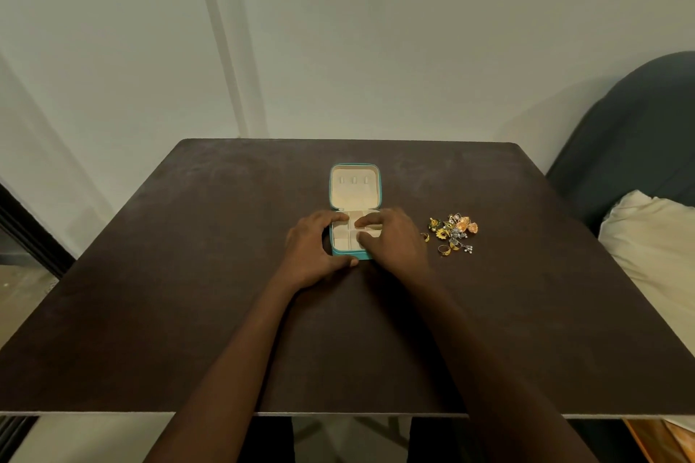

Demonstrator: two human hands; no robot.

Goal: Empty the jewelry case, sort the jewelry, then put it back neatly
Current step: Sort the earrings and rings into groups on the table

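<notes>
A small teal jewelry case lies open at the middle of the dark table, its cream lid upright at the back and its cream compartments showing no jewelry. My left hand grips the case's left side, thumb at the front edge. My right hand covers the case's right part, its fingers reaching into the compartments; whether they hold anything is hidden. A pile of jewelry lies on the table to the right of the case: gold earrings, yellow flower pieces, a silver beaded piece and gold rings.
The dark brown table stands against a pale wall. A dark chair with a cream cushion stands at the table's right side. A gold ring lies loose between my right hand and the pile.
</notes>
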